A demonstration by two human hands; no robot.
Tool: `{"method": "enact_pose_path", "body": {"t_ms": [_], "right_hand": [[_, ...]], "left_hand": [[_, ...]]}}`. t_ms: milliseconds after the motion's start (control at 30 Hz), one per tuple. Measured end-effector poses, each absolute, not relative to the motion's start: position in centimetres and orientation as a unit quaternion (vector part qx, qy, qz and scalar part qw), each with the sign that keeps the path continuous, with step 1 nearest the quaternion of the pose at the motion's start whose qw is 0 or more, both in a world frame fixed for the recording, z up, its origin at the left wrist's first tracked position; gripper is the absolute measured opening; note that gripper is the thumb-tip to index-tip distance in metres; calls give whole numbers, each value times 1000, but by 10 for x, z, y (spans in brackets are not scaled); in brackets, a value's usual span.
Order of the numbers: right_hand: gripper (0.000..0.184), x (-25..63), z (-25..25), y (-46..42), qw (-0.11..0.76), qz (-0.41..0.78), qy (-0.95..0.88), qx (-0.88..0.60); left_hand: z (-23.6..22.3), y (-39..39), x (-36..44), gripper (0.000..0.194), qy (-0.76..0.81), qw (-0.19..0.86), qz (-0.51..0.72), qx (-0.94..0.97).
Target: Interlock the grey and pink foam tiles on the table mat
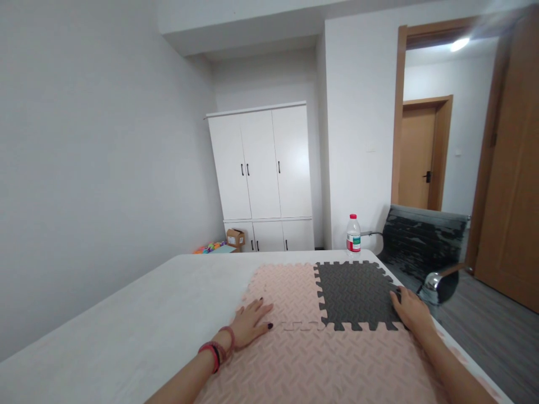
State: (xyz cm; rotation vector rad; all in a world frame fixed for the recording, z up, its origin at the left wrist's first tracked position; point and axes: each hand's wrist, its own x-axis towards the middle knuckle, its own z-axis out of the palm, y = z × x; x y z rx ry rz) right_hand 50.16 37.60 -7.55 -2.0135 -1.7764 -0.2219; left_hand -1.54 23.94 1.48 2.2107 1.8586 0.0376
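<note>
Foam mats with jagged puzzle edges lie flat on the white table. A pink mat (pixel 288 289) is at the back left, and a dark grey mat (pixel 357 292) sits beside it on the right, their toothed edges meeting. A larger pink stretch of mat (pixel 332 365) lies in front of both. My left hand (pixel 249 324), with bands on its wrist, rests fingers spread on the left side of the pink mats. At the right edge of the dark grey mat, my right hand (pixel 410 307) touches the mat with its fingers stretched out. Neither hand grasps anything.
A water bottle with a red cap (pixel 353 235) stands at the table's far right edge. Beyond the table's right side is a worn black chair (pixel 423 241). A white cabinet (pixel 263 168), a cardboard box (pixel 236 238) and colourful items (pixel 209 247) are behind the white table (pixel 138 314).
</note>
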Motion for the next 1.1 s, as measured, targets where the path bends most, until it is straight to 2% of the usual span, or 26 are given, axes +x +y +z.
{"method": "enact_pose_path", "body": {"t_ms": [300,533,700,833,967,1033,1100], "right_hand": [[50,498,-74,373,230,-84,-640,-728],[50,497,-72,373,240,-86,-650,-716],[48,480,-40,348,315,-90,-690,-645],[52,483,-2,293,394,15,-699,-596],[51,529,3,190,371,152,-686,-607],[56,556,-6,130,377,120,-659,-640],[60,572,-16,78,400,-4,-601,-692]], "left_hand": [[22,244,-51,64,578,218,3,786],[17,240,-51,60,574,182,9,798],[17,226,-44,55,605,141,18,783],[18,218,-35,52,640,107,24,761],[25,205,-16,61,697,92,22,711],[31,187,-1,70,709,108,7,697],[38,157,16,76,685,124,2,717]]}}
